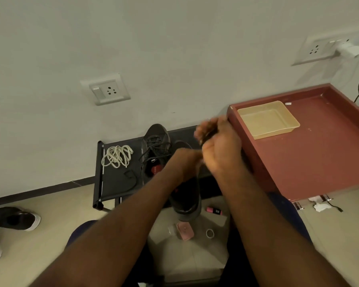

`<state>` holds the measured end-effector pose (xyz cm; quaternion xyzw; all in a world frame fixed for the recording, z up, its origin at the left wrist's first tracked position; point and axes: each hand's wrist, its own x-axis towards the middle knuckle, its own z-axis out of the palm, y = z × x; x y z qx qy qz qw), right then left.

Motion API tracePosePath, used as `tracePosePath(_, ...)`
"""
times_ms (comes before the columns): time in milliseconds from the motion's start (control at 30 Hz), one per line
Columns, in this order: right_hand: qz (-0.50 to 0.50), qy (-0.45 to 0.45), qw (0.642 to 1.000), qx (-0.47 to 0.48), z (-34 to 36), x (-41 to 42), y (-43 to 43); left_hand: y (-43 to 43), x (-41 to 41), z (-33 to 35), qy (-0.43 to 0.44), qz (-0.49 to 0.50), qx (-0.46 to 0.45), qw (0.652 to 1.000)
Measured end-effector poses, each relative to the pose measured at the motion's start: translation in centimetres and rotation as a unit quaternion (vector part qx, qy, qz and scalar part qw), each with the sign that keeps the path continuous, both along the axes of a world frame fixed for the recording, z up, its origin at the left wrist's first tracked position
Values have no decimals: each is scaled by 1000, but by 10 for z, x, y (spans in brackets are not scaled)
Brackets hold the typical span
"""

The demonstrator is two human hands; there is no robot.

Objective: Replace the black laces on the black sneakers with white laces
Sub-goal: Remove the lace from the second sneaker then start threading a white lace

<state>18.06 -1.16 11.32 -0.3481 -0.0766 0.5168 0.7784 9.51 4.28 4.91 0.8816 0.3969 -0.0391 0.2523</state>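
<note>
1. Head view, right hand (pixel 218 146): raised just beside the near-left corner of the red-brown tabletop with a raised rim (pixel 330 162). Its fingers curl round a dark strand (pixel 208 135). The fingers are blurred.
2. Left hand (pixel 184 162): just below and left of the right hand, at the front of the nearer black sneaker (pixel 187 197). Its fingers are hidden, so whether it grips or only rests cannot be told.
3. Nearer black sneaker: heel toward the camera, jutting past the front edge of the low black fabric rack with a metal frame (pixel 112 183), over the floor. A thin dark lace runs from it up to the hands.
4. Second black sneaker, black-laced (pixel 157 139): on the rack by the wall, toe pointing away.
5. Bundle of white flat laces (pixel 117 156): on the rack's left part, apart from both sneakers.
6. Loose black lace (pixel 131 179): on the rack, in front of the white bundle.
7. Shallow beige plastic tray (pixel 267 119): on the tabletop's far-left corner.
8. Floor, between the knees: pink marker (pixel 214 210), small pink case (pixel 184 230), white ring (pixel 209 233).
9. Floor, far left: dark shoes with white soles (pixel 15 218).
10. Wall: two white sockets, one above the rack (pixel 108 90), one at upper right (pixel 315 50) with a white plug (pixel 348 49).
</note>
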Motion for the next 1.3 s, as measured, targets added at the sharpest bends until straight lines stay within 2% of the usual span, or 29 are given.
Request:
tracePosePath(67,-128,-155,978,-60,-5,16,31,2,0,-19,101,-39,2,994)
tracePosePath(133,-133,-402,894,-150,-30,36,47,3,-4,-35,121,-37,17,992)
tracePosePath(200,25,-629,743,-225,-63,59,46,5,-7,-45,94,-24,47,994)
tracePosePath(267,264,-747,537,-289,-88,76,34,7,-9,-48,97,-33,64,993)
tracePosePath(300,344,-751,470,-312,-95,82,26,8,-9,-50,99,-32,65,992)
tracePosePath(333,398,-722,461,-327,-95,82,16,9,-9,-51,101,-27,67,992)
tracePosePath(367,445,-659,507,-334,-90,78,4,10,-8,-50,104,-26,73,992)
tracePosePath(467,549,-330,716,-277,-72,62,-24,11,-7,-52,108,-28,92,989)
tracePosePath(500,532,-216,788,-220,-65,54,-27,12,-8,-54,100,-24,93,990)
tracePosePath(567,371,-6,922,-108,-56,41,-12,11,-9,-57,65,-1,99,993)
tracePosePath(600,242,87,964,-69,-55,36,3,10,-10,-58,49,9,101,994)
tracePosePath(667,-1,181,982,-51,-60,29,38,5,-10,-58,62,19,96,993)
tracePosePath(700,-72,126,986,-86,-65,26,55,2,-10,-58,88,17,96,991)
tracePosePath(733,-102,-6,983,-153,-73,25,67,-2,-11,-57,113,13,100,988)
tracePosePath(767,-81,-201,951,-221,-84,26,74,-4,-13,-58,128,9,108,986)
tracePosePath(800,-5,-403,877,-263,-97,30,77,-7,-14,-58,134,6,116,984)
tracePosePath(833,110,-568,767,-277,-105,36,76,-8,-16,-59,138,5,121,983)
tracePosePath(867,229,-685,632,-282,-109,43,72,-9,-17,-60,141,4,122,982)
tracePosePath(900,321,-748,506,-285,-108,51,66,-8,-17,-61,144,2,122,982)
tracePosePath(933,375,-768,426,-296,-104,60,59,-8,-18,-62,147,1,121,982)
tracePosePath(967,412,-752,407,-314,-97,67,50,-7,-17,-63,150,-1,121,981)
tracePosePath(1000,448,-694,457,-331,-90,72,41,-6,-16,-63,151,-1,121,981)
tracePosePath(1067,530,-467,620,-341,-81,77,25,-6,-14,-64,144,3,113,983)
tracePosePath(1100,557,-344,694,-300,-76,72,18,-6,-13,-65,138,7,107,985)
tracePosePath(1133,535,-232,777,-237,-72,64,16,-6,-13,-65,134,8,110,985)
tracePosePath(1200,359,-14,927,-110,-67,43,27,-10,-14,-65,142,4,131,981)
tracePosePath(1233,243,54,965,-80,-68,34,38,-12,-14,-64,152,1,138,979)
tracePosePath(1267,149,28,985,-76,-70,26,51,-14,-14,-63,162,-2,139,977)
tracePosePath(1300,93,-99,985,-110,-73,20,62,-16,-14,-63,172,-5,137,976)
